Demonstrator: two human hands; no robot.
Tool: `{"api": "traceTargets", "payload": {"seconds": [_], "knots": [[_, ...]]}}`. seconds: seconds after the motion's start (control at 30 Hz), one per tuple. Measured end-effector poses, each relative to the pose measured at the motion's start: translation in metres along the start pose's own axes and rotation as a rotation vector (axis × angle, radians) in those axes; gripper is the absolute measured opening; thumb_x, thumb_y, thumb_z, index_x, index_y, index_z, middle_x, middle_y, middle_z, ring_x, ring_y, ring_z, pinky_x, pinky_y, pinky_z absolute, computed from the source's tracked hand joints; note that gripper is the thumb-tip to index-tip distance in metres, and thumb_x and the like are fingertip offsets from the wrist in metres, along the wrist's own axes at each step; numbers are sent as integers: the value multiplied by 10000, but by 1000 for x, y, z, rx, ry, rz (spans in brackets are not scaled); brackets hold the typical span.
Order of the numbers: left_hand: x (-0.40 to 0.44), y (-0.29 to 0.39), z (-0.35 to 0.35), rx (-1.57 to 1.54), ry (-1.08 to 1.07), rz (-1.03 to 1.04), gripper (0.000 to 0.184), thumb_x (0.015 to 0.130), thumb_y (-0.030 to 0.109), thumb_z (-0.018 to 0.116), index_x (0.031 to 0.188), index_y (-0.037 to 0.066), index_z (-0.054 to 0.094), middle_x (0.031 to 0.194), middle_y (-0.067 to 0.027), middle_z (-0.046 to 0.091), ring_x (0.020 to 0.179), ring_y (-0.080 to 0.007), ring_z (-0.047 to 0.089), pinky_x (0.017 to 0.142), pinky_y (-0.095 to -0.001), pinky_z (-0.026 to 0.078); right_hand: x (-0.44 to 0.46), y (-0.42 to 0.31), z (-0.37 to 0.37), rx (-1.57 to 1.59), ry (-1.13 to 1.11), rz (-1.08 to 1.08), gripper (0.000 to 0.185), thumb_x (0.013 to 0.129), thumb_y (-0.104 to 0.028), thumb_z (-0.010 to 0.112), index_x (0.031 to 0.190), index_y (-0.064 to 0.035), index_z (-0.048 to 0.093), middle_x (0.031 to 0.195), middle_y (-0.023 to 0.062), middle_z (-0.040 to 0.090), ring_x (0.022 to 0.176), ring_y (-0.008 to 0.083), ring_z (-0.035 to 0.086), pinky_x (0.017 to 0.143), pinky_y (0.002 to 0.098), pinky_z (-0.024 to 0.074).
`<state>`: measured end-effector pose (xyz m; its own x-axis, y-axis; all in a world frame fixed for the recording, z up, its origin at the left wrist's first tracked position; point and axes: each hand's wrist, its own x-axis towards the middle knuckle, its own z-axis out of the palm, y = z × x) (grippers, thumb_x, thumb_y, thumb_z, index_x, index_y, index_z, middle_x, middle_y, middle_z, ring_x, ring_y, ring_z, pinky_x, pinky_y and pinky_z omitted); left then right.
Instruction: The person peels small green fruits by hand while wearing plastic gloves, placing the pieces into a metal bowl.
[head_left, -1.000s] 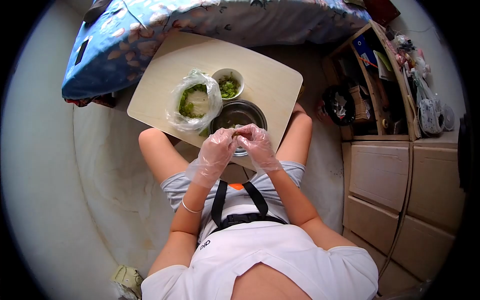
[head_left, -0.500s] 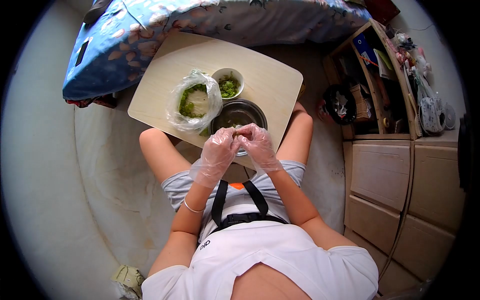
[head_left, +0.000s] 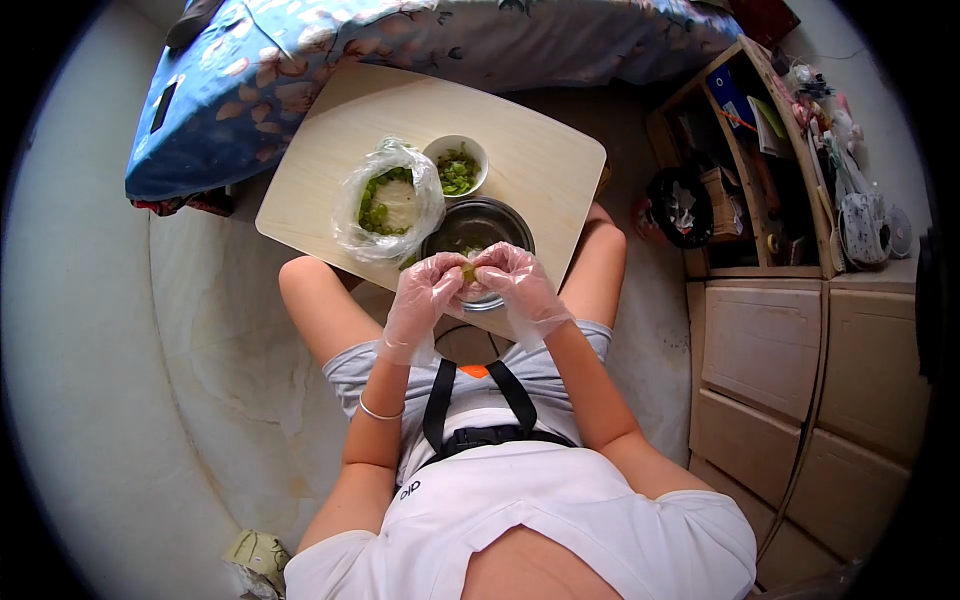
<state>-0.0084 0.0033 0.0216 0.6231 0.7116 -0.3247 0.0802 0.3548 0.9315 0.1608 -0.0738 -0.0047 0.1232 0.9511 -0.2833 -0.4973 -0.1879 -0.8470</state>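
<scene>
Both of my hands wear clear plastic gloves and meet over the near side of a round metal bowl [head_left: 527,228]. Pinched between the fingertips is a small yellow-green piece [head_left: 469,272], too small to name. My left hand [head_left: 425,300] closes on its left side, and my right hand [head_left: 522,285] closes on its right. Some greenish bits show inside the metal bowl, partly hidden by the hands. Left of it stands an open clear plastic bag [head_left: 428,190] with green pieces around a pale middle. A white bowl [head_left: 484,160] behind holds more green pieces.
The low pale table [head_left: 540,130] stands between my knees, against a bed with a blue floral cover [head_left: 220,120]. To the right are a wooden shelf [head_left: 745,150], a lined bin [head_left: 680,210] and brown cabinets [head_left: 760,345]. A crumpled bag [head_left: 258,555] lies on the floor at lower left.
My hands have shifted slightly and turned, with the fingertips now a little farther apart. The yellow-green piece shows more clearly between them. The bowls and bag have not moved.
</scene>
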Motion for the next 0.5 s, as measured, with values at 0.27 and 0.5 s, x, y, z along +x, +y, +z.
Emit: {"api": "traceTargets", "payload": {"seconds": [0.27,0.5], "knots": [[4,-6,-2,-178,-52,-66,234,972,218,618,1057,1,640,819,-34,654,650,-75,592,519,-207,480,-3,-10,4,-44,-45,22,192,874,7,641,1060,-10,599,978,37,649,868,118,640,825,263,528],[7,-10,-6,-79,-86,-99,241,989,265,579,1026,31,625,768,-13,613,632,-74,571,521,-207,469,-8,-13,18,-441,1,-290,213,873,41,643,1079,-3,609,946,51,650,821,165,659,781,294,545]]}}
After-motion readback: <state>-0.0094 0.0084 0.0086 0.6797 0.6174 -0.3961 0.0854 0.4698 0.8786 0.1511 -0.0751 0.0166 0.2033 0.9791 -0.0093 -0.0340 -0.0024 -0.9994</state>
